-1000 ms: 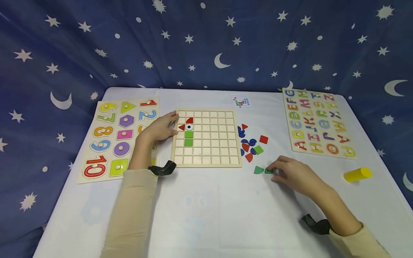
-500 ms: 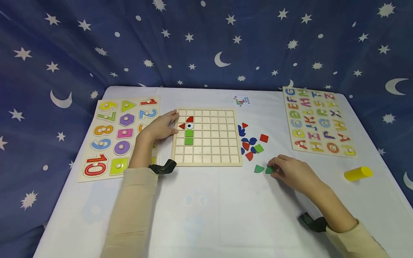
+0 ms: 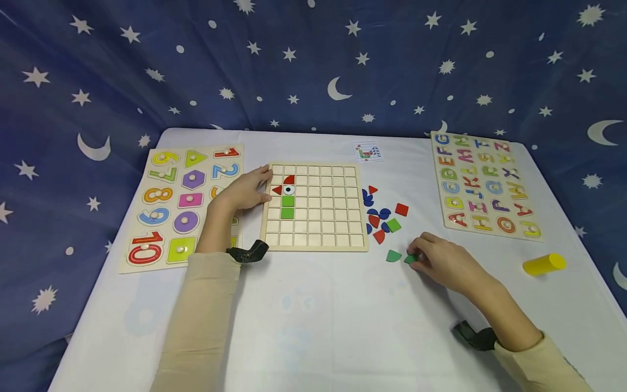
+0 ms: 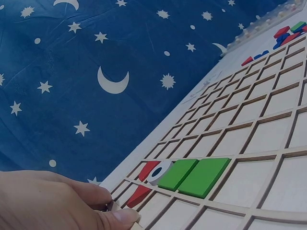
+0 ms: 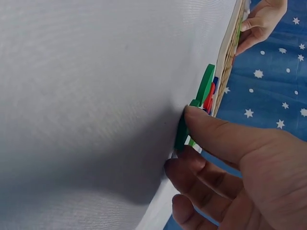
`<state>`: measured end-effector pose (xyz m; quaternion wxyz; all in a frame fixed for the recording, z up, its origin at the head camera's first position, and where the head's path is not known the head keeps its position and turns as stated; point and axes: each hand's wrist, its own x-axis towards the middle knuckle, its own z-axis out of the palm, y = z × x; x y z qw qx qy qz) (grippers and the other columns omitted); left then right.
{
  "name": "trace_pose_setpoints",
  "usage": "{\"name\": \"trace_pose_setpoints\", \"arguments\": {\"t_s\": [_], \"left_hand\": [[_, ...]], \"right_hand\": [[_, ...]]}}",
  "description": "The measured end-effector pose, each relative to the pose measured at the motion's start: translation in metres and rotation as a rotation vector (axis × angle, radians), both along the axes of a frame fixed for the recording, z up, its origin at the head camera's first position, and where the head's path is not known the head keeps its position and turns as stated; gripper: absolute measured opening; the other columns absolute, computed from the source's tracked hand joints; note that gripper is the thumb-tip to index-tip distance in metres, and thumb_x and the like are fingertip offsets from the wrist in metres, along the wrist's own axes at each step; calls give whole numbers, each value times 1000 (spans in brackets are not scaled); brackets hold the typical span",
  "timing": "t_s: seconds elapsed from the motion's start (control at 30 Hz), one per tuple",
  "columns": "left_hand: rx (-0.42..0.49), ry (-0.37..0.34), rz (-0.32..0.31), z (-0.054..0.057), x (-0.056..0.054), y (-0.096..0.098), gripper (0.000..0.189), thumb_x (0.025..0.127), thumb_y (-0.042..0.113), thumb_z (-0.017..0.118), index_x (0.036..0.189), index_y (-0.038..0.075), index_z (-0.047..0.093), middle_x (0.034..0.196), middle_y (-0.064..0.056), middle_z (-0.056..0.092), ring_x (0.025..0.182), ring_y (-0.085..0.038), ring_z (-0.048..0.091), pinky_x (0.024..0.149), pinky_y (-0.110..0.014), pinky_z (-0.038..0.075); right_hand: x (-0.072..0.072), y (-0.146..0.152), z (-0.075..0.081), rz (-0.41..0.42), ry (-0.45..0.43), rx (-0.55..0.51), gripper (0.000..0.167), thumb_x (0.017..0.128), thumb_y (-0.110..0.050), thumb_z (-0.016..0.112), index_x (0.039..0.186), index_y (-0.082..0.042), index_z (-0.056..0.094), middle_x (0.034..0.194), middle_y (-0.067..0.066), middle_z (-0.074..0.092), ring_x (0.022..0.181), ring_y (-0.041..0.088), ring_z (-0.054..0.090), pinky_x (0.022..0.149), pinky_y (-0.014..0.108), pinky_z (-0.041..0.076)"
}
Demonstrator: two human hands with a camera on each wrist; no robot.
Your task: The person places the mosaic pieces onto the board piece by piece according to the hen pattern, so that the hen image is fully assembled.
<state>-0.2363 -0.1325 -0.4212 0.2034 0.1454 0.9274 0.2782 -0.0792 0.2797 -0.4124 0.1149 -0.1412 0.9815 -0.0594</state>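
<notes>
A wooden grid board (image 3: 328, 215) lies in the middle of the table. My left hand (image 3: 244, 190) grips its left edge; the left wrist view shows the thumb over the rim. Near that edge sit a red triangle (image 3: 277, 190), a red quarter-circle (image 3: 290, 179), a round eye piece (image 3: 289, 190) and two green squares (image 3: 288, 207). At the right, my right hand (image 3: 446, 263) pinches a small green piece (image 3: 409, 259) low at the tablecloth, its outline partly covered by the fingers. Just left of it lies a green quarter-circle (image 3: 393, 256).
Blue, red and green pieces (image 3: 385, 214) lie scattered right of the board. Behind them is a picture card (image 3: 368, 152). A number puzzle (image 3: 168, 218) stands left, an alphabet puzzle (image 3: 482, 188) back right, and a yellow cylinder (image 3: 542, 264) far right.
The small green piece has turned a little under the right hand's fingers, and that hand has shifted very slightly. The left hand keeps its place on the board.
</notes>
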Motion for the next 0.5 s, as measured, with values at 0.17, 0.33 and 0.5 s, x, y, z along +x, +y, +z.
{"name": "trace_pose_setpoints", "arguments": {"t_s": [0.17, 0.33, 0.5], "left_hand": [[-3, 5, -1, 0, 0, -1, 70, 90, 14, 63, 150, 8, 27, 161, -4, 13, 149, -27, 9, 121, -46, 13], [-10, 1, 2, -1, -1, 0, 69, 91, 15, 62, 150, 9, 27, 161, -3, 13, 149, -26, 9, 121, -45, 13], [-8, -5, 1, -1, -1, 0, 69, 91, 15, 62, 150, 10, 27, 161, -3, 13, 149, -26, 9, 121, -45, 13]], "right_hand": [[-2, -1, 0, 5, -39, -37, 25, 77, -20, 79, 98, -14, 66, 90, 0, 60, 74, 13, 52, 69, 31, 55], [-4, -1, 0, 4, -59, -52, 23, 80, -17, 75, 99, -9, 66, 91, 4, 61, 76, 15, 55, 75, 38, 58], [-5, -3, -1, 19, -21, -18, 24, 80, -15, 74, 101, -5, 67, 92, 7, 63, 77, 17, 60, 76, 39, 59]]}}
